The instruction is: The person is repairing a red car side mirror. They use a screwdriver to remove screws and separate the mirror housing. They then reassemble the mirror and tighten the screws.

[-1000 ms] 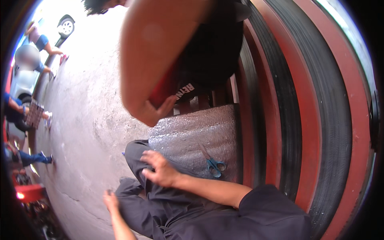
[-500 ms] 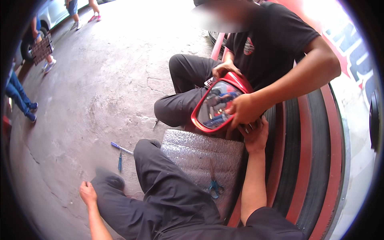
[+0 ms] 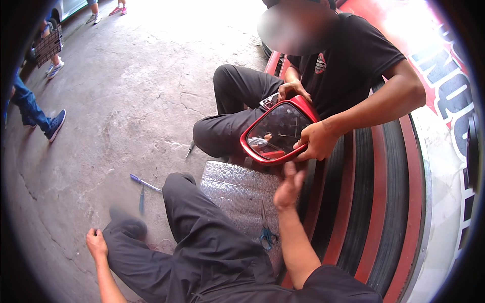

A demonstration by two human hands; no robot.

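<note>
A red side mirror [image 3: 278, 132] is held by a co-worker, one hand on its top and the other at its right edge. My right hand [image 3: 289, 188] is raised just below the mirror's lower rim, fingers apart and holding nothing; whether a fingertip touches the rim I cannot tell. My left hand [image 3: 97, 243] rests beside my bent left leg, its fingers curled with nothing seen in them. Blue-handled scissors [image 3: 267, 236] lie on a silvery foil-covered pad [image 3: 230, 181] between my right leg and my right forearm.
A slatted red and black bench [image 3: 379, 202] curves along the right. On the concrete floor lie a blue-handled screwdriver [image 3: 144, 183], another blue-handled tool [image 3: 141, 202] and a slim pointed tool [image 3: 190, 150] near the co-worker's knee. People walk past at the upper left, one carrying a checked bag [image 3: 49, 46].
My right hand has come away from the co-worker's hand at the mirror's lower right, moving left and down. The mirror has tilted slightly. A passer-by's leg at the left has stepped forward.
</note>
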